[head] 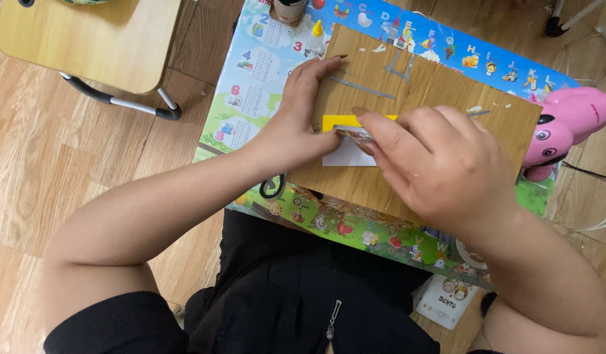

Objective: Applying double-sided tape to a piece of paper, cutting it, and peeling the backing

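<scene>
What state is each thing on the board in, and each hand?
Yellow paper strip: flat on the wooden board, partly covered.
White paper piece: flat, below the strip.
Left hand: pressing the papers down.
Right hand: gripping a small clear-edged tool against the strip.

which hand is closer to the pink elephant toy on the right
Right. The right hand lies on the wooden board just left of the pink elephant toy, not touching it; the left hand is farther left, beyond the yellow paper.

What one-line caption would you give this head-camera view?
Left hand steadies yellow paper on a wooden board while the right hand presses a small tool across it.
</scene>
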